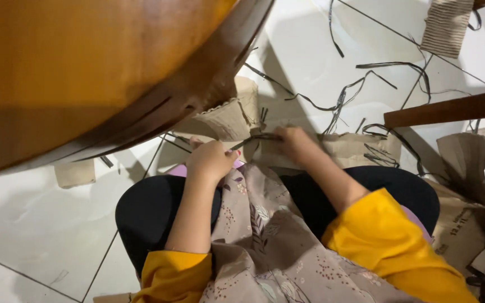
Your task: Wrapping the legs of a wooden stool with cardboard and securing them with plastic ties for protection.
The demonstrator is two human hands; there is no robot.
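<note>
I sit on a white tiled floor with my knees apart, in yellow sleeves and a flowered cloth. My left hand (211, 160) and my right hand (294, 140) both pinch a thin dark strip (256, 137) stretched between them. Just beyond my hands lies a flat piece of brown cardboard (355, 148). A folded piece of corrugated cardboard (228, 118) stands right behind my left hand.
A round wooden table (85, 73) overhangs the upper left. Several dark strips (338, 101) litter the tiles ahead. A wooden leg (450, 109) crosses at the right, above a cardboard box (467, 224). A ribbed cardboard piece (447, 25) lies at the top right, a small scrap (74, 174) at the left.
</note>
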